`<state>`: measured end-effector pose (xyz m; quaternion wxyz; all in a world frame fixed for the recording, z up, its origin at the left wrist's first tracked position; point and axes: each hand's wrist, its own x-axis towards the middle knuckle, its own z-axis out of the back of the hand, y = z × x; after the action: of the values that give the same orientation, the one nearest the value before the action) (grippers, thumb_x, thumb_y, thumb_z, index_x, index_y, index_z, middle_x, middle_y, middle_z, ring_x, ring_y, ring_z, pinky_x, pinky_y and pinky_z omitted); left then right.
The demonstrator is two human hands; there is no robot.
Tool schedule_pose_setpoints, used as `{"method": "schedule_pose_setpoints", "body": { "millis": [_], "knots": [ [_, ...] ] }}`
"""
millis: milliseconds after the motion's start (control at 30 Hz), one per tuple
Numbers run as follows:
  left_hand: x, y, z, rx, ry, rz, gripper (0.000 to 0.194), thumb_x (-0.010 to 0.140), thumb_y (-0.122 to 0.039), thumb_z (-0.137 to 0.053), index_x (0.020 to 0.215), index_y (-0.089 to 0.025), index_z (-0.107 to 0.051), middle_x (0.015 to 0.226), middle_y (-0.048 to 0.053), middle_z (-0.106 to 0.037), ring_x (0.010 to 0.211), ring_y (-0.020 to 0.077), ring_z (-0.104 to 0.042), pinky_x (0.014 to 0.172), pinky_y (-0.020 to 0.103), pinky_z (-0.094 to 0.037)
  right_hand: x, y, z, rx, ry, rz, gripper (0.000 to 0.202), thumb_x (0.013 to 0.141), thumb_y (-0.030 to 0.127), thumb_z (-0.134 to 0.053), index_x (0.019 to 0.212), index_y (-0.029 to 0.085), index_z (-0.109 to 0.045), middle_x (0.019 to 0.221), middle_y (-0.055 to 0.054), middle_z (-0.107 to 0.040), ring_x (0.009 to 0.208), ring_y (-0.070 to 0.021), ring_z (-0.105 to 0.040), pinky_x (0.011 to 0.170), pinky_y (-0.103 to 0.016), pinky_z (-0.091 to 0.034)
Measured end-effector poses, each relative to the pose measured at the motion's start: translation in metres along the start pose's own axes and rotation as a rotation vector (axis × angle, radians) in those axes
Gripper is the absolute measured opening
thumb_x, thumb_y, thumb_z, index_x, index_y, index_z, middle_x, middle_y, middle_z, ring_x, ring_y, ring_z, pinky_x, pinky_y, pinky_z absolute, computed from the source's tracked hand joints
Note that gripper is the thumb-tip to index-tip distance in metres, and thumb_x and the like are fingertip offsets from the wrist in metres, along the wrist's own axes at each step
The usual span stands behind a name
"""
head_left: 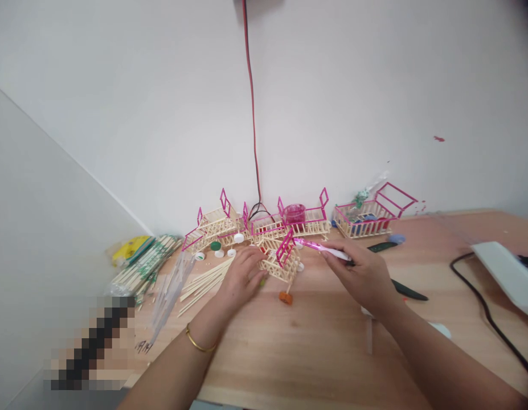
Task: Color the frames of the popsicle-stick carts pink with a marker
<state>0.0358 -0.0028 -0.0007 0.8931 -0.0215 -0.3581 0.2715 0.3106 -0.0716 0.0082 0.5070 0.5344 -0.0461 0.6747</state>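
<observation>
Between my hands stands a small stick model (278,265) with a magenta-painted frame and an orange cap at its near end. My left hand (245,276) has its fingers bent around the model's left side and grips it. A white and pink brush (332,250) is held in my right hand (361,273); its pink tip is at the magenta frame of the model. Behind it is a clear jar of magenta paint (294,214), among more stick models with magenta edges. The left fingertips are partly hidden by the model.
Loose sticks (206,285) and a bundle of wrapped sticks (150,262) lie at the left. A stick basket (366,222) stands back right. Dark green blades (409,289), a black cable (481,302) and a white device (505,276) lie on the right.
</observation>
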Motion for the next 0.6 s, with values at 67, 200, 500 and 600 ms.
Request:
{"method": "schedule_pose_setpoints", "body": {
  "millis": [67, 200, 500, 600],
  "knots": [
    [0.0002, -0.0008, 0.0006, 0.001, 0.001, 0.005, 0.028, 0.090, -0.025, -0.059, 0.117, -0.020, -0.060, 0.116, 0.012, -0.064, 0.115, 0.0249, -0.057, 0.099, 0.048, -0.048, -0.0001, -0.0002, -0.0002, -0.010, -0.021, -0.022, 0.017, 0.091, 0.031, -0.057, 0.098, 0.022, -0.069, 0.082, -0.004, -0.072, 0.068, -0.0177, -0.067, 0.060, -0.028, -0.051],
    [0.0005, -0.0016, 0.0012, 0.002, -0.002, -0.003, 0.028, 0.089, -0.025, -0.059, 0.117, -0.020, -0.059, 0.115, 0.012, -0.064, 0.114, 0.0245, -0.057, 0.099, 0.047, -0.048, 0.0006, 0.0016, 0.0002, 0.023, 0.014, 0.010, 0.017, 0.091, 0.030, -0.056, 0.100, 0.023, -0.068, 0.087, -0.005, -0.073, 0.074, -0.0188, -0.068, 0.062, -0.028, -0.052],
    [-0.0001, -0.0009, 0.0002, 0.003, -0.003, -0.009, 0.028, 0.089, -0.025, -0.059, 0.117, -0.020, -0.059, 0.114, 0.012, -0.064, 0.115, 0.0248, -0.056, 0.100, 0.048, -0.047, 0.0003, -0.0031, 0.0010, -0.008, -0.020, -0.028, 0.017, 0.090, 0.031, -0.057, 0.099, 0.022, -0.068, 0.083, -0.005, -0.072, 0.071, -0.0181, -0.068, 0.058, -0.027, -0.051],
    [0.0002, -0.0013, 0.0004, 0.003, -0.007, -0.011, 0.028, 0.090, -0.026, -0.058, 0.117, -0.020, -0.059, 0.113, 0.012, -0.064, 0.114, 0.0247, -0.057, 0.100, 0.048, -0.048, -0.0004, -0.0011, 0.0014, 0.013, 0.003, 0.011, 0.016, 0.090, 0.030, -0.057, 0.099, 0.023, -0.068, 0.084, -0.004, -0.073, 0.072, -0.0182, -0.068, 0.059, -0.027, -0.052]
  ]
}}
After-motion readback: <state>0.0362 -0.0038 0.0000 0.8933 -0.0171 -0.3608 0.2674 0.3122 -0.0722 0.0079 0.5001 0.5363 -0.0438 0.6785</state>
